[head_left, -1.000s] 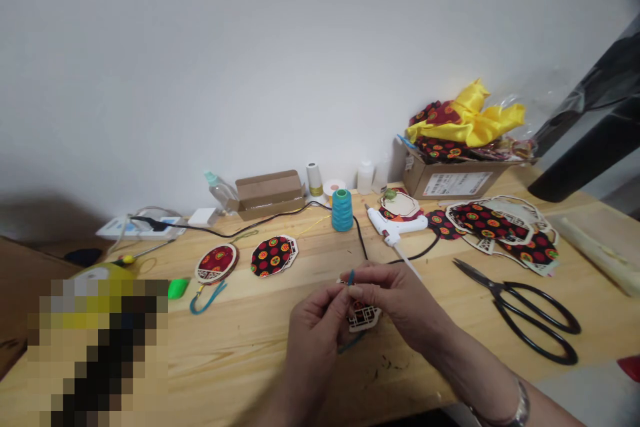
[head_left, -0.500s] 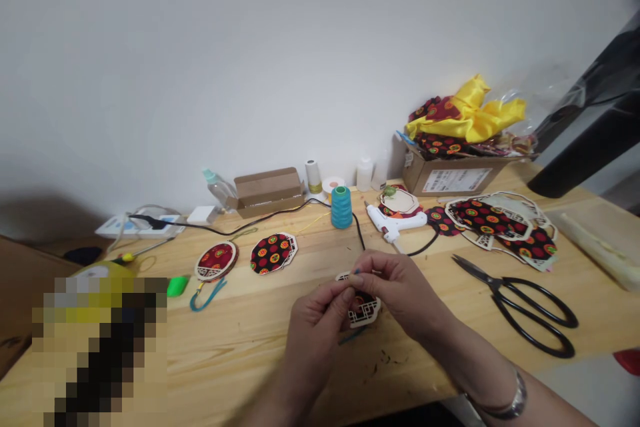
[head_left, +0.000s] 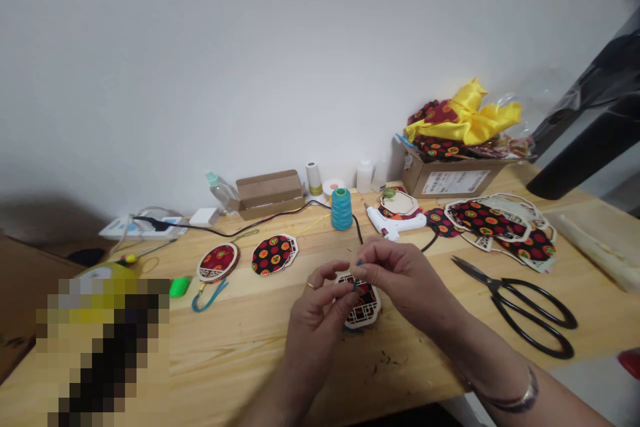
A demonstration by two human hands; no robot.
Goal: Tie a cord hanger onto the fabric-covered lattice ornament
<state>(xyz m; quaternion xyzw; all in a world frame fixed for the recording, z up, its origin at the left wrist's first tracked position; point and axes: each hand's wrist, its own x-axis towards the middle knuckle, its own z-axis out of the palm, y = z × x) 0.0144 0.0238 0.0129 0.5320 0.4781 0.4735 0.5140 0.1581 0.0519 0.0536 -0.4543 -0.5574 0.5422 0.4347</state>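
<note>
My left hand (head_left: 317, 313) pinches a short bit of teal cord (head_left: 355, 285) between thumb and index finger; a ring is on one of its fingers. Just above and to the right, my right hand (head_left: 403, 277) has thumb and forefinger closed on another teal cord end. Beneath both hands lies a small wooden fretwork ornament (head_left: 369, 310) backed with dark red and black fabric, partly covered by the fingers. More teal cord shows at its lower edge. Whether the two cord ends belong to one piece is hidden.
Black-handled scissors (head_left: 535, 310) lie on the right. A white glue gun (head_left: 397, 221), a teal thread cone (head_left: 341, 209) and a cardboard box (head_left: 450, 177) of fabric stand behind. Finished-looking round (head_left: 218, 260) and octagonal (head_left: 273, 253) fabric pieces lie left, beside a green object (head_left: 179, 287).
My hands have drawn slightly apart, the right one rising a little. Teal cord now shows at the fingertips of both hands, and more of the ornament is uncovered.
</note>
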